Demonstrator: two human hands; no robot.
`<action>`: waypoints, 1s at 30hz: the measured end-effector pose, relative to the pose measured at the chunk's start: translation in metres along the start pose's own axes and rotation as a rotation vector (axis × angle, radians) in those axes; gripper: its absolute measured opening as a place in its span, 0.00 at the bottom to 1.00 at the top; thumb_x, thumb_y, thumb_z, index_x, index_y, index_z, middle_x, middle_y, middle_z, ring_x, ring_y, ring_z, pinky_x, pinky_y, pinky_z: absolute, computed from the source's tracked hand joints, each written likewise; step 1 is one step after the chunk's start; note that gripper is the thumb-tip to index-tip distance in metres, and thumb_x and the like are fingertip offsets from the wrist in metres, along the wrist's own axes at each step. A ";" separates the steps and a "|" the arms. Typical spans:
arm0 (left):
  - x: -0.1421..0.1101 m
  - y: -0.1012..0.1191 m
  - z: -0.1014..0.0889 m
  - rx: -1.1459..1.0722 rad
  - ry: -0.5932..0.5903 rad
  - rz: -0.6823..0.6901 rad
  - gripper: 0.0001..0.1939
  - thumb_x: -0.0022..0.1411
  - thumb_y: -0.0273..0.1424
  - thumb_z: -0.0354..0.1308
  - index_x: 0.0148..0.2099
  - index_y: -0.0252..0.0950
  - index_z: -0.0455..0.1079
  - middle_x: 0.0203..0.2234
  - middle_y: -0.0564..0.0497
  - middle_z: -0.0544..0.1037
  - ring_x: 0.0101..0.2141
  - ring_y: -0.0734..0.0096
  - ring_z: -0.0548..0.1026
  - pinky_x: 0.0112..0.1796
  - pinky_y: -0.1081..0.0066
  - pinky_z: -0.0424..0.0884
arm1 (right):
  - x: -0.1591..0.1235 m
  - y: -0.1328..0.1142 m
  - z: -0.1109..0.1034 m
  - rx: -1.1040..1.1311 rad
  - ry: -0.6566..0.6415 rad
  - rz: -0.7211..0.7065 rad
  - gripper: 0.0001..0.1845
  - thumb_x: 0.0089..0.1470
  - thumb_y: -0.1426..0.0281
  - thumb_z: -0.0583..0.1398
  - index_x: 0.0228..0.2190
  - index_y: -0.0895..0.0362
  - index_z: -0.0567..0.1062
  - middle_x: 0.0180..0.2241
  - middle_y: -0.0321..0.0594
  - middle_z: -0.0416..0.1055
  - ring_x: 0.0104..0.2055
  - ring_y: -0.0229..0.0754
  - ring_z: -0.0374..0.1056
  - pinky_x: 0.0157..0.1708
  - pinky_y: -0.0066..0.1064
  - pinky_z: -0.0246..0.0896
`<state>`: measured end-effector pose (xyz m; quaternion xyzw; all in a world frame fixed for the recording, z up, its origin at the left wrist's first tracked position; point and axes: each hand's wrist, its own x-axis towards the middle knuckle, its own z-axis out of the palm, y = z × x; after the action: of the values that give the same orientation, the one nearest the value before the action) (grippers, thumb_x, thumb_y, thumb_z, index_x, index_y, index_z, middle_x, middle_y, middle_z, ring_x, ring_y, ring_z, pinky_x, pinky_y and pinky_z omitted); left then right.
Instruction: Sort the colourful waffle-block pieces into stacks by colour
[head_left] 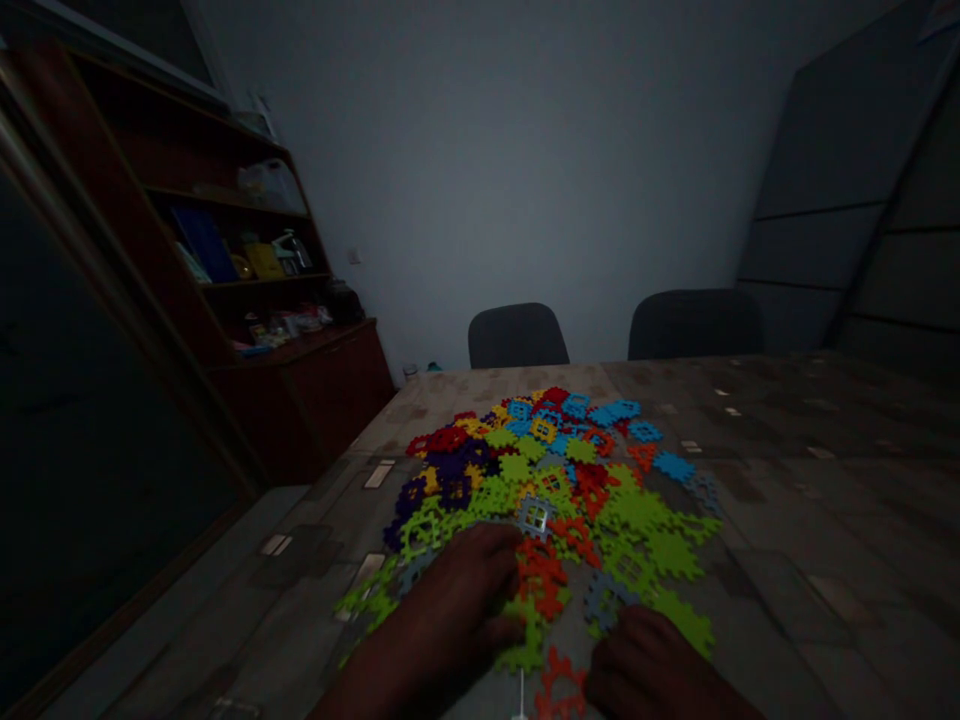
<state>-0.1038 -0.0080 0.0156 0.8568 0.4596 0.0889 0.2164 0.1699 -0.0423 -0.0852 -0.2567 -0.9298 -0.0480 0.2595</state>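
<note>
My left hand (469,585) reaches over the near part of a pile of plastic interlocking pieces with notched edges. Its thumb and fingers are apart, beside several orange pieces (541,580) and a green piece (531,640). Further right, my right hand (637,665) is curled closed low over the table; its palm and fingertips are hidden. A grey-blue piece (606,598) lies just beyond its knuckles, and an orange triangular piece (559,688) lies to its left. A grey square piece with a window frame (535,516) sits past my left fingertips.
The heap continues away from me with green pieces (637,510), purple pieces (454,465), red pieces (446,440) and blue pieces (615,412). It lies on a patterned table (787,480). Two dark chairs (517,335) stand behind; a wooden shelf unit (300,365) is at left.
</note>
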 end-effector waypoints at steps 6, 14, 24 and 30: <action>0.001 -0.012 -0.015 0.141 0.032 -0.093 0.09 0.62 0.20 0.63 0.44 0.35 0.75 0.59 0.39 0.75 0.59 0.48 0.72 0.60 0.55 0.67 | 0.006 0.003 -0.008 -0.063 0.069 -0.003 0.16 0.74 0.64 0.52 0.31 0.52 0.68 0.29 0.34 0.73 0.31 0.42 0.66 0.35 0.35 0.58; 0.004 0.008 0.009 0.083 0.066 0.026 0.07 0.63 0.28 0.69 0.41 0.38 0.73 0.49 0.47 0.76 0.51 0.55 0.72 0.51 0.60 0.69 | -0.001 -0.004 0.001 0.070 -0.065 0.025 0.13 0.73 0.59 0.54 0.38 0.52 0.71 0.36 0.34 0.75 0.37 0.41 0.67 0.37 0.33 0.59; 0.007 0.013 0.018 0.082 0.041 0.068 0.07 0.62 0.21 0.65 0.38 0.37 0.71 0.48 0.48 0.75 0.50 0.59 0.72 0.52 0.63 0.68 | 0.002 -0.002 -0.010 0.059 -0.028 -0.003 0.24 0.76 0.56 0.44 0.35 0.52 0.71 0.31 0.36 0.73 0.32 0.42 0.65 0.32 0.34 0.55; 0.005 0.012 0.018 0.052 0.042 0.185 0.05 0.65 0.23 0.61 0.42 0.38 0.73 0.50 0.48 0.77 0.52 0.59 0.74 0.54 0.63 0.68 | -0.004 -0.005 -0.011 0.089 -0.179 0.046 0.11 0.71 0.57 0.57 0.41 0.50 0.72 0.36 0.35 0.75 0.37 0.44 0.67 0.35 0.35 0.57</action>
<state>-0.0856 -0.0151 0.0047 0.8990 0.3849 0.1143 0.1750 0.1749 -0.0506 -0.0777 -0.2693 -0.9443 0.0224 0.1877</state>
